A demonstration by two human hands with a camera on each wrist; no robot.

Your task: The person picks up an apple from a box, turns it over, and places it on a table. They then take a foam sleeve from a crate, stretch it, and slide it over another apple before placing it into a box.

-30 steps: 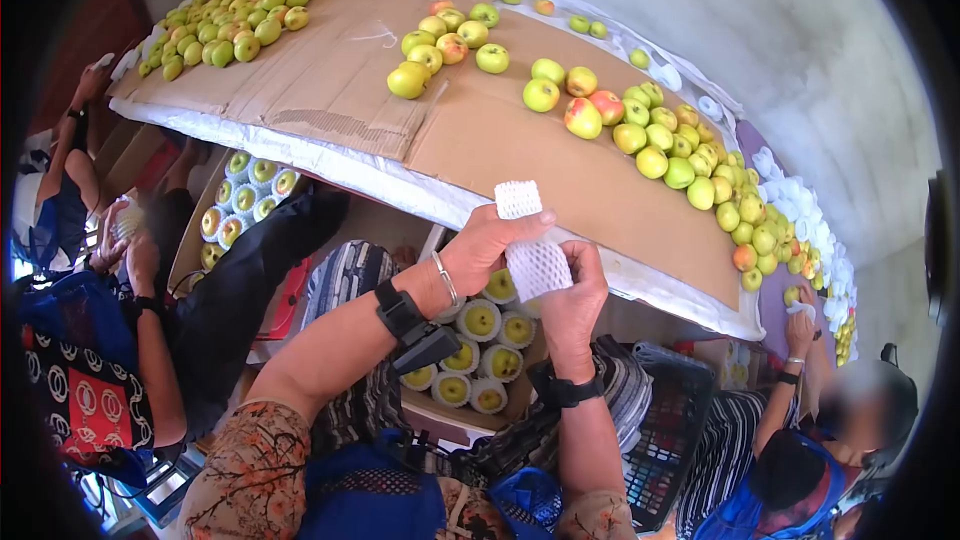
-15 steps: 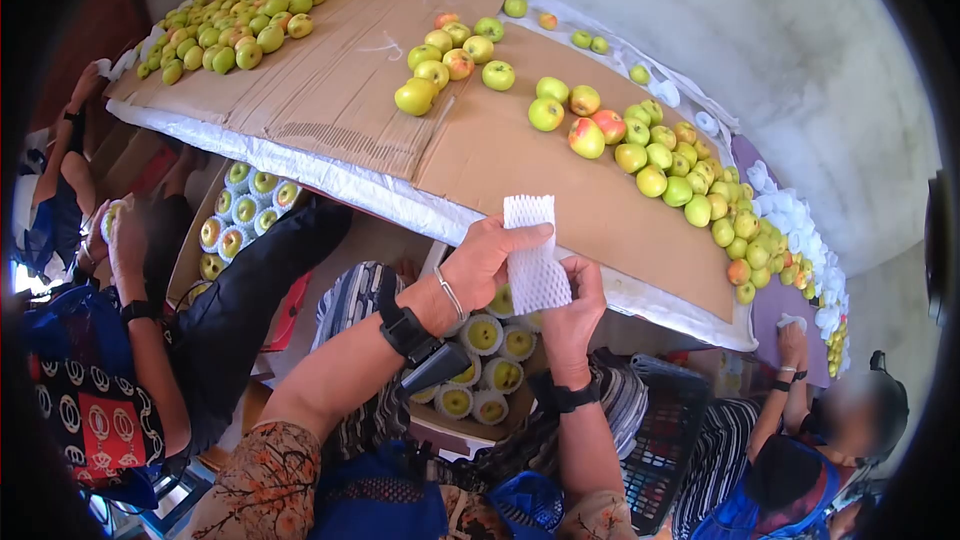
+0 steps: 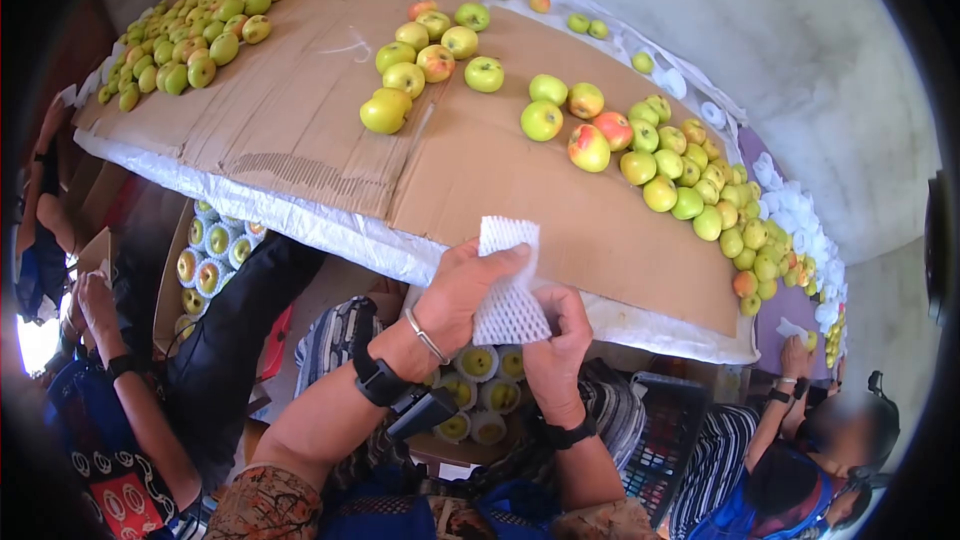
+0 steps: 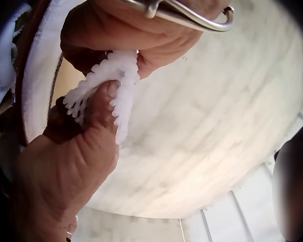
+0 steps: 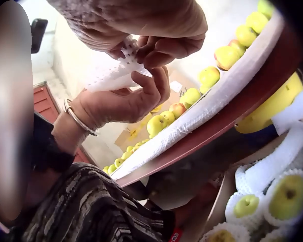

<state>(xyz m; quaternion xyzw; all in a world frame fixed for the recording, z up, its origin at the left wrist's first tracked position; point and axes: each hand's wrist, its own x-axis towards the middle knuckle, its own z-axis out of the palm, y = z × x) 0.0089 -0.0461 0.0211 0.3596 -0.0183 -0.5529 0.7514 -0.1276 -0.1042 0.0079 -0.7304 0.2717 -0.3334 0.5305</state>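
Two hands meet on one white foam fruit net (image 3: pixel 510 292), held up in front of you just below the near edge of the cardboard-covered table (image 3: pixel 300 110). Your left hand (image 3: pixel 462 285) pinches its upper part between thumb and fingers. Your right hand (image 3: pixel 556 335) grips the lower edge (fingertips curled into the mesh). Loose apples (image 3: pixel 590 147) lie on the cardboard beyond, and netted apples (image 3: pixel 478 363) fill a box under your wrists.

foam net (image 3: pixel 508 285): white | apples (image 3: pixel 660 165): yellow-green, some red-blushed | cardboard (image 3: pixel 320 90): brown
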